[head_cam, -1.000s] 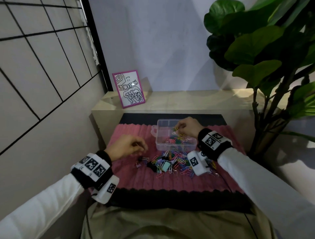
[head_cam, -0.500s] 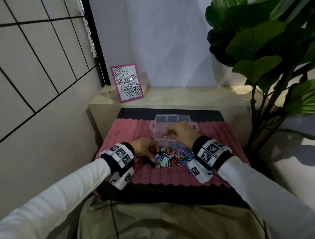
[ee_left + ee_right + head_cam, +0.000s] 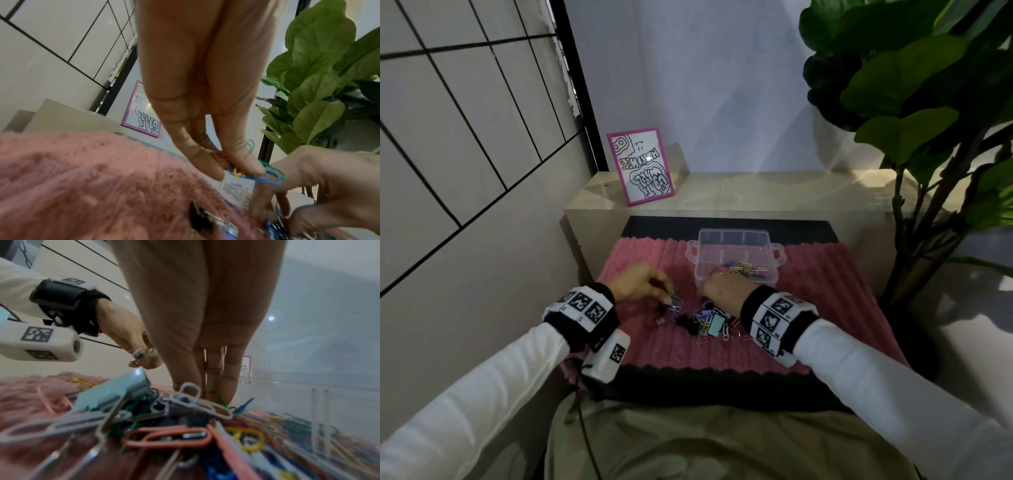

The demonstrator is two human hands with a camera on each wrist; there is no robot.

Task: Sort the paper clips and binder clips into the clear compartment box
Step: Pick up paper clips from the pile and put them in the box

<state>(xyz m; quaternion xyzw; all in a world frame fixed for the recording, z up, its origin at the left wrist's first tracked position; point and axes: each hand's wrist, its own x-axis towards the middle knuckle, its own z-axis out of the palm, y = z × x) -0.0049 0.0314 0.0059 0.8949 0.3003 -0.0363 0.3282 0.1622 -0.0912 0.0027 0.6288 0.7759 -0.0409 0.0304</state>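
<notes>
My left hand (image 3: pixel 639 282): thumb and fingers pinched on a small bunch of paper clips (image 3: pixel 265 175), blue, green and yellow among them, held just above the pink rug (image 3: pixel 825 291), to the left of the loose pile.
My right hand (image 3: pixel 726 291): reaching down into the pile of clips (image 3: pixel 710 320), fingers pointing straight down with the tips among the clips; whether they hold one I cannot tell, because the tips are hidden by the heap in the right wrist view.
Pile relative to my hands: it lies on the rug directly under and just nearer to me than my right hand, and just to the right of my left hand; my two hands are near each other but apart.
Pale blue binder clip (image 3: pixel 115 392): the biggest piece in the pile, lying just nearer me than my right fingertips, with wire handles and coloured paper clips tangled round it.
Clear compartment box (image 3: pixel 736 240): stands open on the rug just beyond my right hand, farther from me than the pile; a cluster of coloured paper clips (image 3: pixel 741 267) lies in its near compartments, close to my right knuckles, and the far row looks bare.
Beyond the box: a low ledge with a pink-framed drawing (image 3: pixel 641 166) off past my left hand.
Past my right arm: a large leafy plant (image 3: pixel 914 102).
</notes>
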